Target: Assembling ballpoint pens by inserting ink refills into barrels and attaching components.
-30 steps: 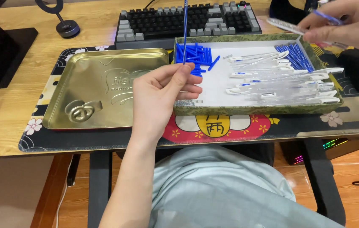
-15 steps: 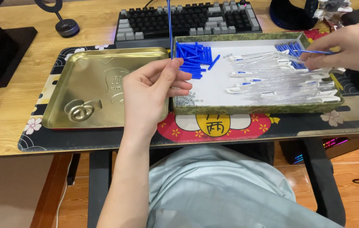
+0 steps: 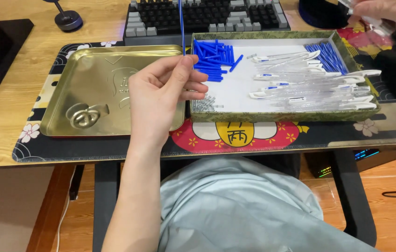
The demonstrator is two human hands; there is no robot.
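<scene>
We take the shallow parts box (image 3: pixel 216 116) as our landmark. It sits on the desk mat (image 3: pixel 44 151), directly in front of the keyboard (image 3: pixel 207 16) and just right of the empty gold tin tray (image 3: pixel 109 121).

Our left hand (image 3: pixel 163 95) is raised over the box's left edge, where it meets the tray. Thumb and forefinger are pinched shut on the lower end of a thin blue refill (image 3: pixel 181 25), which stands nearly upright and rises past the keyboard out of view. The other fingers are loosely curled.

Our right hand (image 3: pixel 389 14) is beyond the box's far right corner, fingers closed around a clear pen barrel (image 3: pixel 370 23); motion blur hides the exact grip.

Inside the box: short blue caps (image 3: pixel 214 58) piled at the far left, small metal springs (image 3: pixel 205 102) at the near left, clear barrels with white clips (image 3: pixel 314 88) across the right half, more blue refills (image 3: pixel 326 56) at the far right corner.

Handling, as we judge it: the refill is very light, slender, smooth and likely flexible. A hold near one end lets it sway; a fingertip pinch close to the working end gives better control. Squeeze lightly to avoid bending it.
</scene>
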